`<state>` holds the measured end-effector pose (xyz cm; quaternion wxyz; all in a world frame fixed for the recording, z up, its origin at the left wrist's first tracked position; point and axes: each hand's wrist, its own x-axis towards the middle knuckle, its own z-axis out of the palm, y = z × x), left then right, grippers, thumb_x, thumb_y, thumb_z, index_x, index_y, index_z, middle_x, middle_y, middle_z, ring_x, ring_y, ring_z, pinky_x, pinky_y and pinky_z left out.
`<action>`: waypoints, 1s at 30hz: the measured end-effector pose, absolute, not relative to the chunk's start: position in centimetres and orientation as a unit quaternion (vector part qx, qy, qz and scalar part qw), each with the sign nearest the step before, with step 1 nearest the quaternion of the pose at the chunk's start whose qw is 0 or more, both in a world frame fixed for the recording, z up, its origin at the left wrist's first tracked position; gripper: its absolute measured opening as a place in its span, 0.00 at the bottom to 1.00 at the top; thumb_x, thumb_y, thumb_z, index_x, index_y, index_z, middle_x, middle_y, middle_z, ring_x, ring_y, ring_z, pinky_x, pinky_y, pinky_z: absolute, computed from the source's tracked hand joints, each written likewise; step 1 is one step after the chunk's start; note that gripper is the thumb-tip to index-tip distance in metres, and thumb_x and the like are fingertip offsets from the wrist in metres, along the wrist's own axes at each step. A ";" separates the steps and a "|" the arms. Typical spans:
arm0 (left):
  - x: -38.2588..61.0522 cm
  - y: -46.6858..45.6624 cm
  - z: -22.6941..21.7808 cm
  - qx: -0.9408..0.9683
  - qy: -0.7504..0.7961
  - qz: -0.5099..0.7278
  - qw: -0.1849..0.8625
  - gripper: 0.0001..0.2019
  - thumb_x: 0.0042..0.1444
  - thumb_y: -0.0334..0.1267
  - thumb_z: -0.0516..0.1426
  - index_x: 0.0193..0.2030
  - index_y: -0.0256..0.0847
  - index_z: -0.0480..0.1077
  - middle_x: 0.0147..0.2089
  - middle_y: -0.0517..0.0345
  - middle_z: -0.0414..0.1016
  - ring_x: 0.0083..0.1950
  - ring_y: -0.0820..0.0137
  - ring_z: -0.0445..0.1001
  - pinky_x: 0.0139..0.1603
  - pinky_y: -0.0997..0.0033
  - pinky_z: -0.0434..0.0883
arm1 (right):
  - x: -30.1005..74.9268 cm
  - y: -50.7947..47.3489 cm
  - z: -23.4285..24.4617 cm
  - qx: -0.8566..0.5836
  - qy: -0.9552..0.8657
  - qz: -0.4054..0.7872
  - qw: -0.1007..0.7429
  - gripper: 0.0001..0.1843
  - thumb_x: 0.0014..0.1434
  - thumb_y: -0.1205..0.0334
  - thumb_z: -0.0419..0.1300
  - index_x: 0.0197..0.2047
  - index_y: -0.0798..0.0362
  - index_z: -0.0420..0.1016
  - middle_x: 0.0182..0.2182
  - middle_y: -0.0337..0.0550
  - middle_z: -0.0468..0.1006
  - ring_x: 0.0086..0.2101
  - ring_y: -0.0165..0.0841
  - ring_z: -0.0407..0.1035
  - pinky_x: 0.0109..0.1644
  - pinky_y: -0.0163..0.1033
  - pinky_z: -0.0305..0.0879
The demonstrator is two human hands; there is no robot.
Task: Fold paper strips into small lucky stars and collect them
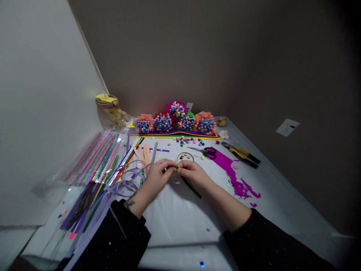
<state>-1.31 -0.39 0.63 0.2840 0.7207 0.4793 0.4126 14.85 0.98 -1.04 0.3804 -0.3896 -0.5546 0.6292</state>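
My left hand (160, 174) and my right hand (192, 171) meet above the middle of the white table, fingertips pinched together. Between them is a dark green paper strip (192, 188), its free tail hanging down to the right under my right hand. A small green bit shows at the fingertips; its exact fold is hidden by the fingers. Just beyond my hands lies a round ring-like dish (185, 155) with a few small folded paper stars inside. Black-handled scissors (208, 152) lie beyond my right hand.
Several bouquets of paper stars (163, 122) stand at the back, with loose stars (188, 141) before them. Packs of coloured strips (93, 156) and curled lilac ribbon (126, 180) lie at left. Yellow-and-black pliers (241, 153) and torn magenta paper (241, 186) are at right.
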 end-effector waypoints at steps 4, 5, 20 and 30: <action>-1.4 -0.4 0.6 0.721 0.485 0.409 0.279 0.06 0.52 0.31 0.56 0.34 0.41 0.76 0.34 0.57 0.79 0.36 0.69 0.74 0.40 0.70 0.70 | 14.9 0.9 -0.7 -0.401 -0.551 0.627 0.378 0.12 0.46 0.55 0.60 0.24 0.54 0.65 0.17 0.31 0.58 0.20 0.25 0.49 0.24 0.32 0.44; -1.4 -0.3 0.5 0.719 0.489 0.408 0.277 0.07 0.52 0.31 0.56 0.34 0.41 0.76 0.34 0.57 0.79 0.36 0.69 0.74 0.40 0.70 0.70 | 14.9 0.9 -0.6 -0.401 -0.551 0.627 0.378 0.12 0.46 0.55 0.60 0.24 0.54 0.65 0.17 0.31 0.58 0.20 0.25 0.49 0.25 0.32 0.44; -1.0 -0.4 0.3 0.677 0.527 0.363 0.364 0.07 0.52 0.37 0.54 0.30 0.37 0.72 0.28 0.59 0.74 0.31 0.71 0.70 0.32 0.74 0.67 | 15.2 1.2 -0.5 -0.404 -0.744 0.353 0.400 0.07 0.51 0.63 0.51 0.23 0.53 0.61 0.23 0.38 0.63 0.27 0.31 0.59 0.31 0.35 0.54; -1.1 -0.3 0.5 0.659 0.520 0.395 0.374 0.07 0.52 0.38 0.55 0.31 0.37 0.72 0.29 0.59 0.73 0.33 0.71 0.70 0.34 0.74 0.66 | 15.4 0.7 -0.3 -0.432 -0.751 0.197 0.458 0.03 0.52 0.65 0.57 0.30 0.52 0.65 0.31 0.42 0.68 0.37 0.38 0.63 0.41 0.42 0.57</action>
